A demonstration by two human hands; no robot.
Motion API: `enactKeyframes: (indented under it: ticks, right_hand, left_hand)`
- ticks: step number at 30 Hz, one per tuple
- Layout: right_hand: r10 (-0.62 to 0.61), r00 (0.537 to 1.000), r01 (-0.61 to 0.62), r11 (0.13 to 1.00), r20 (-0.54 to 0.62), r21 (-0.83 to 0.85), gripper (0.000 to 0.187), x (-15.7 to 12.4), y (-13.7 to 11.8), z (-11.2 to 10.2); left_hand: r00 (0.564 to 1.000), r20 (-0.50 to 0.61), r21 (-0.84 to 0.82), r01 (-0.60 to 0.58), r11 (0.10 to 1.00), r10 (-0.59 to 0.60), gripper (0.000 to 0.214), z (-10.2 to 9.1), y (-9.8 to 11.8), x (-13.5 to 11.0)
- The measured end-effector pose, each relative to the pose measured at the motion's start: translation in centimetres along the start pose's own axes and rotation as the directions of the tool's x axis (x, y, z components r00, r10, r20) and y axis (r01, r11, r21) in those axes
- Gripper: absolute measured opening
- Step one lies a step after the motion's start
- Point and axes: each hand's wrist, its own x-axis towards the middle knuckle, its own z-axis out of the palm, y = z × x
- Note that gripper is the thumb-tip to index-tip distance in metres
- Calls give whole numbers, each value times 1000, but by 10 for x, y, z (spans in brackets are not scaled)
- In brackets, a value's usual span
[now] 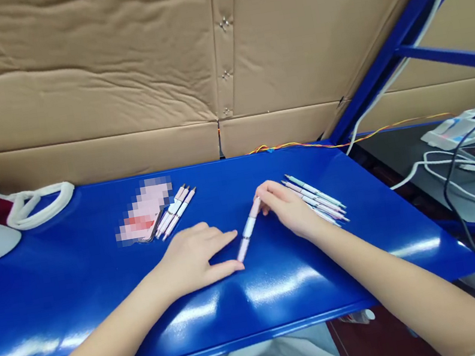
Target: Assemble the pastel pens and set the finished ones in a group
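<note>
The person's left hand (191,258) lies low over the blue metal table (54,281), near the middle of the frame. It is open, with the fingers and thumb spread apart, and it has hold of nothing. Its thumb tip comes just beside the lower end of a white and pink pen (247,231), and may touch it, but this is not sure. The right hand (286,209) is partly closed and pinches the upper end of this pen between its fingers and thumb. So the pen stands slanted between the two hands, with its upper end toward the right hand. It is not clear if the lower end touches the table.

Just right of the right hand lies a fan of similar pens (316,198), very near to its fingers. Left of the left hand, at the table's far edge, are a few pink pens (176,211) beside a package (143,211), which is blurred. At the upper left, a white cloth handle (39,205) lies on the table. Behind the table stands a cardboard wall (77,65), and at the right side there are white cables (458,165) on a lower surface.
</note>
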Motion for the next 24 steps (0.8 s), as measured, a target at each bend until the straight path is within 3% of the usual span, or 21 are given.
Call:
enactKeyframes:
  ticks: [3,5,7,9,11,14,18,21,24]
  right_hand:
    - [68,994,-63,997,-81,54,24,4,1,-13]
    - [22,992,-45,983,-127,-179,26,6,2,-23]
    - [-72,993,10,844,-94,-536,26,7,4,-31]
    - [-131,991,65,618,-21,-784,25,7,8,-34]
    - [-143,989,106,441,46,-891,22,7,11,-35]
    - [-135,987,128,324,88,-937,16,7,14,-34]
    - [-163,986,94,310,45,-946,14,6,14,-34]
    - [-217,976,115,389,31,-914,16,4,9,-30]
    - [-233,967,207,469,106,-858,17,0,2,-19]
  left_hand:
    - [997,25,21,69,997,-70,36,-3,-6,0]
    - [972,-66,117,231,966,-224,30,-7,-20,-1]
    - [913,-130,224,407,885,-387,28,-11,-38,-4]
    - [872,-140,291,490,822,-470,30,-14,-55,-6]
    - [867,-107,303,495,814,-487,30,-14,-66,-7]
    - [880,-75,288,469,835,-469,28,-10,-71,-7]
    - [889,-84,262,455,851,-450,24,-9,-62,-4]
    - [927,-78,238,376,896,-368,23,-10,-53,-3]
    - [945,-70,262,326,908,-319,27,-6,-47,-1]
